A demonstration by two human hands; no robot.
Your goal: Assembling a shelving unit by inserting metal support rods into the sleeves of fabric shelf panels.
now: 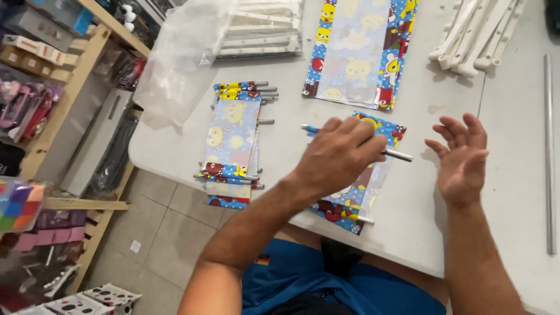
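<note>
Left hand is palm-down on a printed fabric panel at the near edge of the white table, fingers curled over a metal rod that lies across the panel's top end; one rod tip pokes out to the left, the other to the right. Can't tell if the fingers actually grip the rod or just press it flat, since the hand hides the contact. Right hand hovers just beside it, palm turned in, fingers spread and loose, holding nothing. To the left sits a pile of finished panels with rod ends sticking out both sides, and a bigger sheet of the same fabric lies further back. White plastic bars are at the far right corner, a long bare tube along the right edge. My take on doing this bit well: keep the rod square to the fabric, press evenly, and leave both ends showing the same amount like the ones in the pile.
</note>
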